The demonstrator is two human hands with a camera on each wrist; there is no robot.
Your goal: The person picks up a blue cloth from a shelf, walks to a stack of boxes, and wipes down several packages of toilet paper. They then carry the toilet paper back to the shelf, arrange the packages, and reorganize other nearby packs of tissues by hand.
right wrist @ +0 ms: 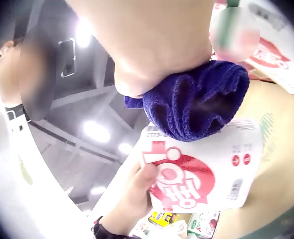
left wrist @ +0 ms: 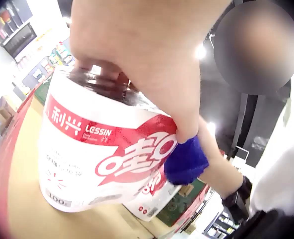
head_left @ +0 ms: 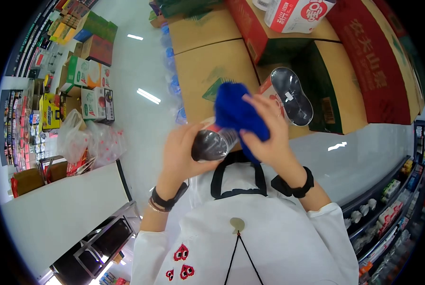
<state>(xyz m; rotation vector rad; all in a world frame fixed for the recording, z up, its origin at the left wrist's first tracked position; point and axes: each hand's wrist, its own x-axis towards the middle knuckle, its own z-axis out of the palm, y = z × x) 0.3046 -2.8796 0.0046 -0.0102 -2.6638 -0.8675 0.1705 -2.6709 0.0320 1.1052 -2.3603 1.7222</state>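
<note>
My left hand (head_left: 181, 149) grips a white-and-red LESSIN pack (head_left: 211, 146) by its dark, film-covered end, with fingers and thumb on opposite sides. The printed side of this pack (left wrist: 97, 149) shows large red lettering in the left wrist view. A bunched blue cloth (head_left: 236, 107) is held in my right hand (head_left: 271, 130), fingers and thumb curled on it. In the right wrist view the folded cloth (right wrist: 196, 102) overlaps the pack's upper edge. A similar pack (head_left: 290, 97) with a two-lobed black top stands in the carton beyond my right hand.
Brown cartons (head_left: 212, 61) lie in front, with an open green-sided carton (head_left: 333, 83) to the right. Another white-and-red pack (head_left: 300, 14) sits at the top. At left are plastic bags (head_left: 93, 140) and a white counter (head_left: 70, 209). Shelves (head_left: 383, 213) line the right.
</note>
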